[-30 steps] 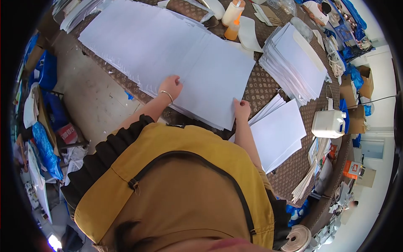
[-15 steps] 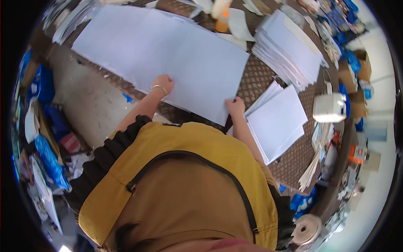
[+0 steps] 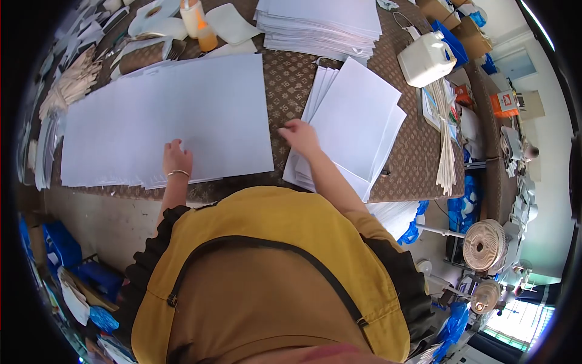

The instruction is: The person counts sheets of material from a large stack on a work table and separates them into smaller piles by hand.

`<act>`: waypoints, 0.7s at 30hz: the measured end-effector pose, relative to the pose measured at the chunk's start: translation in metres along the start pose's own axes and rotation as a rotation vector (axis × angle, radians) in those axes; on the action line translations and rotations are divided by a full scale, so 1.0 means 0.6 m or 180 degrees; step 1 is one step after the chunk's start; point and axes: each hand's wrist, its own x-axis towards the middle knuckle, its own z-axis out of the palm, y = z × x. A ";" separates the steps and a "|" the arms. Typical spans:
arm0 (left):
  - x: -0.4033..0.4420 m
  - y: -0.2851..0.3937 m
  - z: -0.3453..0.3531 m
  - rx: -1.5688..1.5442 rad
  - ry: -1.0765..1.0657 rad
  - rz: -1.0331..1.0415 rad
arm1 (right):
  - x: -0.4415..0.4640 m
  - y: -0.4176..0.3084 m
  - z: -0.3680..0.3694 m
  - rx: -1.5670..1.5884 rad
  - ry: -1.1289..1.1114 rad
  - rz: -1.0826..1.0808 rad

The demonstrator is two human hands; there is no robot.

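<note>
A pile of large white paper sheets [image 3: 224, 109] lies across the left of the table. My left hand [image 3: 177, 160], with a bracelet at the wrist, rests on the top sheet near its front edge, fingers apart and slightly bent. To the right of that sheet, my right hand [image 3: 301, 138] hovers with loosely bent fingers pointing left and nothing visible in them. It is off the large sheet's edge and overlaps the smaller stack of white sheets [image 3: 357, 121] in view. Those smaller sheets lie fanned at an angle.
The table has a brown patterned cover [image 3: 285, 85]. At the back are a thick paper stack [image 3: 318, 27], an orange-tipped bottle [image 3: 206, 37] and a cardboard-coloured roll [image 3: 142, 59]. A white jerrycan [image 3: 426, 59] and thin pale strips [image 3: 445, 148] are on the right. A fan [image 3: 483, 245] stands beyond.
My right hand has let go of the large sheet's edge and moved to its right. My left hand remains on the sheets with fingers less curled. The view has turned right.
</note>
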 end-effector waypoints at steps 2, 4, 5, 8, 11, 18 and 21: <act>-0.011 0.038 0.014 -0.0429 0.0095 0.1004 | -0.007 0.072 -0.074 -0.0305 0.0991 0.0166; -0.015 0.087 0.062 -0.1222 -0.0298 0.1603 | -0.032 0.143 -0.153 -0.0663 0.2067 0.0857; -0.022 0.128 0.068 -0.1502 -0.0736 0.1605 | -0.051 0.178 -0.190 -0.1297 0.2340 0.1050; -0.044 0.265 0.093 -0.1905 -0.1906 0.1727 | -0.075 0.254 -0.232 -0.1598 0.2690 0.1702; -0.047 0.356 0.166 -0.1880 -0.2360 0.1920 | -0.088 0.259 -0.245 -0.0520 0.2257 0.2143; -0.070 0.419 0.189 -0.0807 -0.2320 0.1674 | -0.114 0.317 -0.233 0.0153 0.1443 0.1993; -0.095 0.415 0.172 -0.0706 -0.2451 0.1694 | -0.160 0.356 -0.244 0.0544 0.1244 0.1778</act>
